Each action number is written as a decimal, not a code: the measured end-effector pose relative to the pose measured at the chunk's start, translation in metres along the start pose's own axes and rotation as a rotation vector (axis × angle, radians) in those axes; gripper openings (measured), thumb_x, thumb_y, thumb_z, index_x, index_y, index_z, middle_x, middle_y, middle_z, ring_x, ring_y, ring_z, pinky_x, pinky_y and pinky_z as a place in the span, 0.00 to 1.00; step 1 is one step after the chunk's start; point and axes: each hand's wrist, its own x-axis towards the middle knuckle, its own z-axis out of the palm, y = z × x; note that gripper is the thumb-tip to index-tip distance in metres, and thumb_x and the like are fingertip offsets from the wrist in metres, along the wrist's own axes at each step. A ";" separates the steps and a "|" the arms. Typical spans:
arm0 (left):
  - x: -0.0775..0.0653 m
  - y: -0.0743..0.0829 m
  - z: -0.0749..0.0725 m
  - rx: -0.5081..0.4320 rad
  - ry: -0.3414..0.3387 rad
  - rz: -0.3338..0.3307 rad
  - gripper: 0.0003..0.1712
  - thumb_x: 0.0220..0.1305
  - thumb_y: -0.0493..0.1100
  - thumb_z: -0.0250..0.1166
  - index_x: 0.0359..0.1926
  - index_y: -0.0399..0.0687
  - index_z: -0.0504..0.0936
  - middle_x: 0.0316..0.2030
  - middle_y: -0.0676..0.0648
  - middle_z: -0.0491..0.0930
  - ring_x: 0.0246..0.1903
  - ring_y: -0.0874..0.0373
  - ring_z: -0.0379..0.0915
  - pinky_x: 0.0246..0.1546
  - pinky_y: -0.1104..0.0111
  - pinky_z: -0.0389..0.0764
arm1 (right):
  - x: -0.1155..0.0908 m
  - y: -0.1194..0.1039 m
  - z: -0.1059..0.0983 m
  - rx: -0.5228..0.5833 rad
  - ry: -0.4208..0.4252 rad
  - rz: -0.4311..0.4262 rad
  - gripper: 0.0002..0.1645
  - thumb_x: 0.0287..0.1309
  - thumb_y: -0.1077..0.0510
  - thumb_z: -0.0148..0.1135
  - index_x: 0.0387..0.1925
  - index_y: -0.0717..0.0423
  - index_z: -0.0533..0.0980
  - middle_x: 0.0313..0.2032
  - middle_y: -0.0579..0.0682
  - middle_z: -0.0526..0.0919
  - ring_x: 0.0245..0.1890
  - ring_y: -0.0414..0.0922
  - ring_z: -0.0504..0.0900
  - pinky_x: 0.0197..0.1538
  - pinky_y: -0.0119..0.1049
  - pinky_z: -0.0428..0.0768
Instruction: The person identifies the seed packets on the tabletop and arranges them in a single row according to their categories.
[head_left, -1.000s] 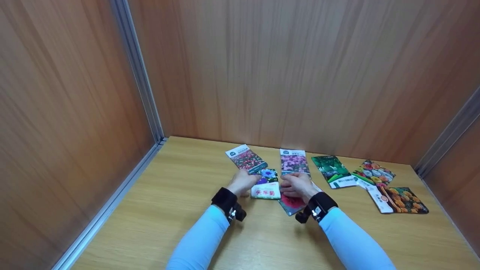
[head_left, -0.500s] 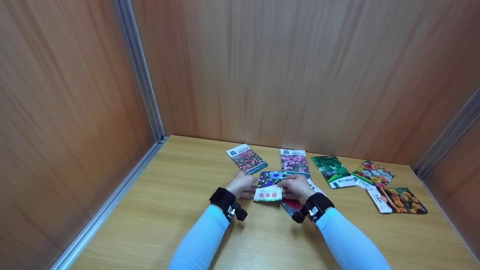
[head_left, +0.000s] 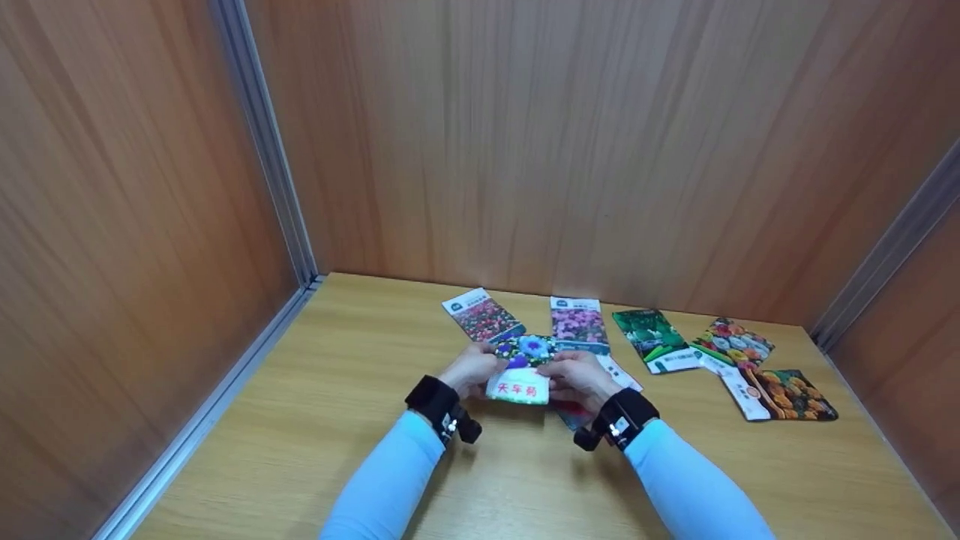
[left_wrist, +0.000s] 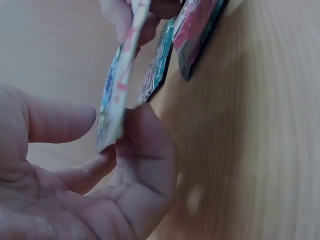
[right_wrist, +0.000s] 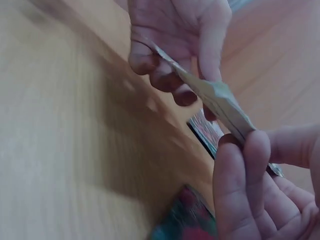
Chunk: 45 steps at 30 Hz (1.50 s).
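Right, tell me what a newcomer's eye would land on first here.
Probably the blue-flowered packet with red lettering, held above the table between left hand and right hand. Next, perhaps, the bright blue sleeves at the head view's bottom edge, then the orange-flowered packet at far right.

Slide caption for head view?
Left hand and right hand hold a rectangular blue-and-white floral packet above a yellowish wooden table.

Red characters on the blue packet (head_left: 519,368)
矢车菊 stands in red across its white band (head_left: 517,390). The red packet (head_left: 484,318) and pink packet (head_left: 580,325) each bear a dark emblem (head_left: 456,306) at the top; their print, like that on the green packet (head_left: 649,336) and orange packet (head_left: 793,394), is too small to read.
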 end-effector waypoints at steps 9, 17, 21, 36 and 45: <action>-0.005 -0.005 -0.011 0.156 0.052 0.037 0.42 0.79 0.41 0.66 0.85 0.33 0.62 0.85 0.29 0.63 0.83 0.35 0.62 0.87 0.41 0.62 | -0.010 0.002 0.016 -0.045 -0.069 -0.006 0.08 0.69 0.56 0.79 0.42 0.52 0.86 0.38 0.50 0.94 0.31 0.42 0.89 0.38 0.31 0.91; -0.013 -0.004 -0.021 0.222 0.079 0.059 0.39 0.78 0.41 0.68 0.82 0.31 0.67 0.79 0.29 0.71 0.77 0.37 0.71 0.84 0.44 0.69 | -0.015 0.006 0.024 -0.026 -0.081 0.022 0.11 0.66 0.55 0.82 0.42 0.53 0.86 0.36 0.48 0.94 0.31 0.41 0.89 0.39 0.30 0.91; -0.018 -0.005 -0.028 0.222 0.067 0.097 0.33 0.77 0.41 0.70 0.75 0.28 0.74 0.68 0.32 0.80 0.64 0.43 0.79 0.74 0.50 0.79 | -0.014 0.007 0.031 -0.007 -0.063 0.031 0.11 0.63 0.57 0.83 0.38 0.51 0.85 0.34 0.47 0.93 0.29 0.39 0.89 0.38 0.31 0.91; -0.037 -0.013 -0.092 0.462 0.112 0.023 0.17 0.79 0.47 0.70 0.56 0.37 0.88 0.49 0.42 0.85 0.49 0.50 0.79 0.52 0.59 0.82 | -0.016 0.007 0.085 -0.125 -0.159 0.009 0.07 0.70 0.56 0.78 0.42 0.52 0.85 0.37 0.50 0.94 0.30 0.39 0.91 0.37 0.31 0.92; -0.046 -0.022 -0.123 0.537 0.139 -0.005 0.13 0.76 0.46 0.73 0.49 0.40 0.89 0.44 0.47 0.82 0.44 0.54 0.78 0.40 0.66 0.77 | -0.023 0.004 0.128 -0.270 -0.102 -0.043 0.10 0.67 0.58 0.81 0.33 0.52 0.85 0.30 0.50 0.94 0.26 0.39 0.90 0.32 0.31 0.90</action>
